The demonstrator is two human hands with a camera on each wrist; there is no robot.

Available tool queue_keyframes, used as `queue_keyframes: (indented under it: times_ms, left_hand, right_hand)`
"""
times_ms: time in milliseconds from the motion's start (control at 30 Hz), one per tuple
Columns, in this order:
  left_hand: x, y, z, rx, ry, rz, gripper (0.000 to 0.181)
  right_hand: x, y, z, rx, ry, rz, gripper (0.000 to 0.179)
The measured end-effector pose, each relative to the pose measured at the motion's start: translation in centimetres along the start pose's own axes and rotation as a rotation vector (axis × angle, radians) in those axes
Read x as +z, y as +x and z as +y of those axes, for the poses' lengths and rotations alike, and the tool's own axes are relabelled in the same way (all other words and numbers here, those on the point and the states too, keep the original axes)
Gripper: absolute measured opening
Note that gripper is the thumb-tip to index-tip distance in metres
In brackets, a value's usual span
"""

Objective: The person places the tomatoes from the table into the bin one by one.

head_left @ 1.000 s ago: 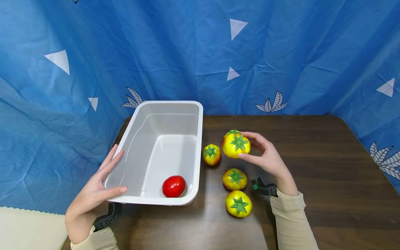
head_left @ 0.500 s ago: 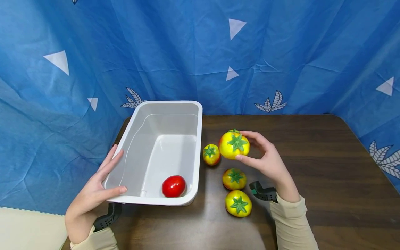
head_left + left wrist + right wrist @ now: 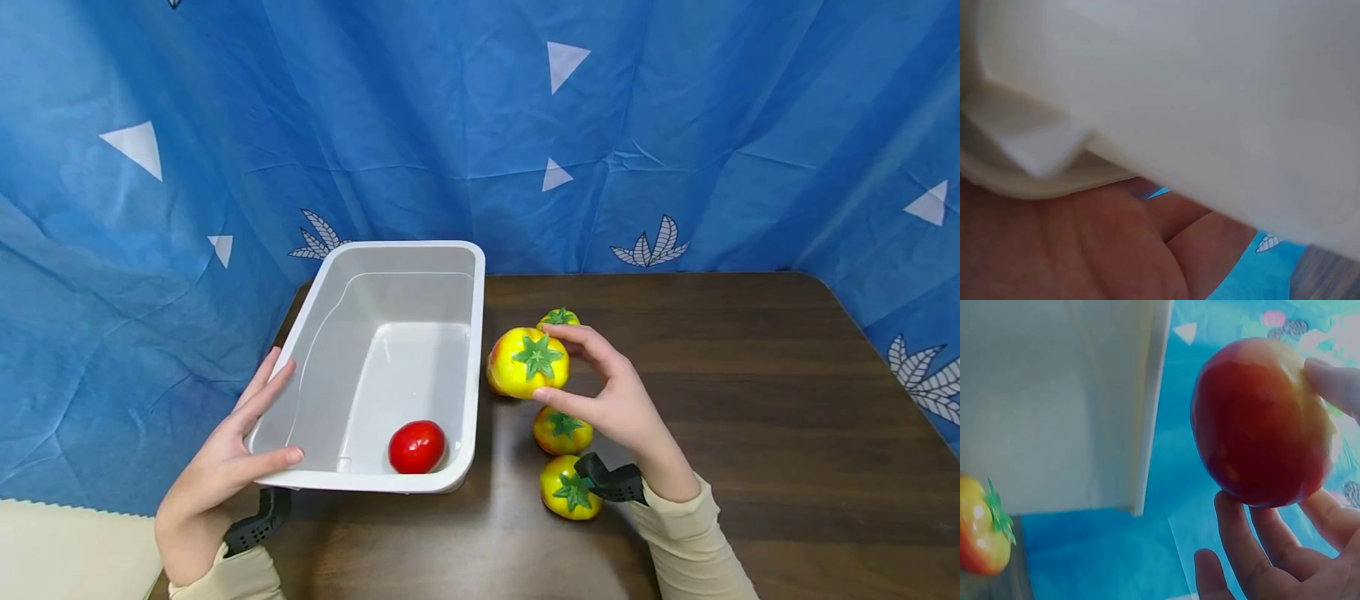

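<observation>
A white plastic bin [image 3: 472, 417] stands on the left, with a glossy red toy tomato [image 3: 417, 447] inside, near its front right corner. My left hand [image 3: 225, 467] holds the bin's front left corner, thumb over the front rim and fingers along the left side. In the left wrist view the palm [image 3: 1104, 250] lies under the rim. My right hand [image 3: 607, 392] pinches a yellow toy tomato [image 3: 517, 371] with a green star-shaped top, just right of the bin. Its red underside shows in the right wrist view, raised at the fingertips.
On the dark wooden table, one toy tomato [image 3: 558, 318] lies behind the held one. Two more, a middle tomato [image 3: 555, 433] and a front tomato [image 3: 558, 500], lie under the right wrist. A blue curtain [image 3: 480, 150] hangs behind the table.
My right hand has carried the toy tomato left toward the bin, covering the one nearest the bin and uncovering the one at the back. The left hand and bin have stayed put.
</observation>
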State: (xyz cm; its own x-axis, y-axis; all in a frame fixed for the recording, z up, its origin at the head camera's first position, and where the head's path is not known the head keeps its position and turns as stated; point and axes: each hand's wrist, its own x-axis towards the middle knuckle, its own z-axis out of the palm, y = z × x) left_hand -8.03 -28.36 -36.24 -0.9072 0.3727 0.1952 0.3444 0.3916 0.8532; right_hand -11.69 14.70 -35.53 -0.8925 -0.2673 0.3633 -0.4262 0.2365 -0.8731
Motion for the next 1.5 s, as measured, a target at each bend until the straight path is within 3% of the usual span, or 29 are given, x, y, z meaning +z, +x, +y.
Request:
queue_keyframes:
  times_ms: [400, 700, 1133, 1300, 1500]
  left_hand:
    - [0.0, 0.0, -0.1, 0.008, 0.0, 0.005, 0.092]
    - [-0.1, 0.0, -0.2, 0.008, 0.008, 0.004, 0.092]
    - [0.0, 0.0, -0.1, 0.009, 0.006, 0.004, 0.092]
    - [0.0, 0.0, -0.1, 0.014, 0.011, 0.003, 0.092]
    - [-0.1, 0.0, -0.2, 0.011, 0.016, 0.002, 0.093]
  right_hand:
    - [3.1, -0.4, -1.3, 0.001, 0.024, -0.056, 0.062]
    - [4.6, -0.8, -1.7, -0.052, 0.046, -0.083, 0.063]
    - [5.4, -1.2, -2.1, -0.038, 0.042, -0.179, 0.07]
    - [5.4, -1.2, -2.1, -0.059, 0.012, -0.215, 0.073]
    - [5.4, -1.1, -2.1, -0.143, -0.026, -0.262, 0.082]
